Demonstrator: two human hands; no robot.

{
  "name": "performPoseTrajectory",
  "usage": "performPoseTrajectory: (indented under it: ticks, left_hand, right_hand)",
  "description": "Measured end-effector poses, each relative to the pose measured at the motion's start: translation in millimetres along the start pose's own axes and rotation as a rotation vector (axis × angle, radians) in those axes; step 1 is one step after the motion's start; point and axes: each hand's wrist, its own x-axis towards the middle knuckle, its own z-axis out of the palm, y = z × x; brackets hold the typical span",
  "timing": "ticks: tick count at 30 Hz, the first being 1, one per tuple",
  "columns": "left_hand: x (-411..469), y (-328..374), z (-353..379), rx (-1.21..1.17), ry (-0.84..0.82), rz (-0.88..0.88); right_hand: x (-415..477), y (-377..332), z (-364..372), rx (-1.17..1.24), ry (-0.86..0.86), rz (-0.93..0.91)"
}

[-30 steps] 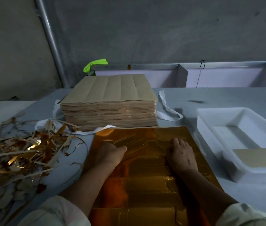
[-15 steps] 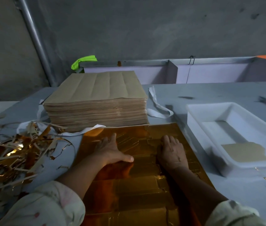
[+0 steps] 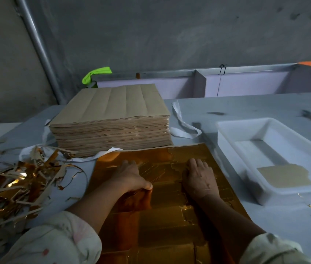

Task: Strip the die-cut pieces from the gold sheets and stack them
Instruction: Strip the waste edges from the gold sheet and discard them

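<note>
The gold sheet (image 3: 169, 216) is foil-faced card, mirror-glossy and scored with cut lines. Behind it the stack (image 3: 112, 119) shows dull brown paper backs, matt, its layered edges slightly rough. The scrap strips (image 3: 8, 183) are shiny gold on one face and flat tan on the other. The tray (image 3: 227, 130) is smooth white plastic, and the piece (image 3: 284, 175) in it is matt tan card. The bench (image 3: 246, 107) is smooth matt grey. The wall (image 3: 169, 35) looks like rough concrete, the pipe (image 3: 40, 48) like dull metal.

A glossy gold sheet (image 3: 169, 216) lies flat, its die-cut outlines seemingly intact, against a tall brown-backed stack (image 3: 112, 119).
</note>
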Motion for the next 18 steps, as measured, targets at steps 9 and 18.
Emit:
performPoseTrajectory:
  ticks: [9,18]
  left_hand:
    - [-0.7,7.0,0.7,0.059,0.030,0.038]
    - [0.6,4.0,2.6,-0.011,-0.002,0.017]
  right_hand:
    - [-0.4,0.8,-1.2,0.007,-0.003,0.005]
    - [0.3,-0.2,-4.2,0.035,-0.006,0.009]
